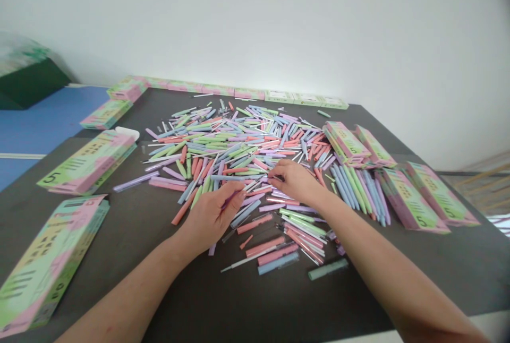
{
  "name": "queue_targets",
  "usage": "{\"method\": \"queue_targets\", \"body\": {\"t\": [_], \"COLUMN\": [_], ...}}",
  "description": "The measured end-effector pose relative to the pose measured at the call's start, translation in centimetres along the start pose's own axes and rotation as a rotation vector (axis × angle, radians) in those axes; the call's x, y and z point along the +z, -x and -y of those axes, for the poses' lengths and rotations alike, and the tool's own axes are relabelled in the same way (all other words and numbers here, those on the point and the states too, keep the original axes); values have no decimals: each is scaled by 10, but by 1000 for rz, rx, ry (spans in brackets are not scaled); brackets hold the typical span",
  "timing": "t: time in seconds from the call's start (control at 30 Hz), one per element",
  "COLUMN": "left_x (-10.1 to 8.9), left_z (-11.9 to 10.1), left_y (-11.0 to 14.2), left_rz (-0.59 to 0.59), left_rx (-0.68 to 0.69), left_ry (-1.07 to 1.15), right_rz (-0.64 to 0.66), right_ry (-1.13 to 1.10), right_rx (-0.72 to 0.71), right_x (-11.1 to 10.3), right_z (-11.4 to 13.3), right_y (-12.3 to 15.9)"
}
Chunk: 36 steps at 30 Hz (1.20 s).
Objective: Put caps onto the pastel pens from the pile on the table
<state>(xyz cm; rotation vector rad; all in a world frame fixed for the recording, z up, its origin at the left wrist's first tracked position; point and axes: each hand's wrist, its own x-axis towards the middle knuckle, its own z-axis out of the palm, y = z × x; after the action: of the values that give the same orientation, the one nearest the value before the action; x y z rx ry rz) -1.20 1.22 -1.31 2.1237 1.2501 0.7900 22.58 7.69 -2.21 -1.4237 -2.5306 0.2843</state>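
Note:
A wide heap of pen parts (223, 138) covers the middle of the table, with pink, green, blue and purple barrels and thin white refills. Over its near edge, my left hand (211, 213) is closed, thumb and fingers pressed together. A purple pen barrel (228, 203) shows between its thumb and fingers. My right hand (297, 181) reaches in just across from it, fingertips pinched low among the parts. Whatever those fingertips hold is too small to make out. Below the hands lie loose pink barrels (274, 254), a blue barrel (278, 263) and a white refill (251, 257).
Printed pen boxes stand at left (87, 162), near left (51, 263) and right (414, 199), with a row of boxes (217, 89) along the back edge. Sorted pens (360, 191) lie side by side at right. A dark green bin (32, 83) sits on a blue surface.

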Motion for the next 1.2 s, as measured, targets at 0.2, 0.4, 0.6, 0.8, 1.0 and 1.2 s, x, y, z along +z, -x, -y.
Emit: {"method": "queue_targets", "body": {"t": [0.2, 0.4, 0.6, 0.8, 1.0, 1.2], "left_x": [0, -2, -2, -3, -4, -6], "left_z": [-2, -4, -8, -12, -15, -19], "left_y": [0, -1, 1, 1, 2, 2], "left_rz": [-5, -2, 15, 32, 119, 215], "left_rx": [9, 9, 35, 74, 54, 48], "left_ry": [-11, -11, -16, -24, -7, -7], "right_rz": [11, -10, -89, -347, -395, -355], "right_ry": [-5, -650, -1284, -1227, -1154, -1044], "right_rx": [-30, 116, 93, 142, 109, 45], "right_x": [1, -21, -23, -15, -19, -26], "right_z": [-4, 10, 28, 28, 30, 35], "right_y": [-7, 12, 38, 50, 60, 63]}}
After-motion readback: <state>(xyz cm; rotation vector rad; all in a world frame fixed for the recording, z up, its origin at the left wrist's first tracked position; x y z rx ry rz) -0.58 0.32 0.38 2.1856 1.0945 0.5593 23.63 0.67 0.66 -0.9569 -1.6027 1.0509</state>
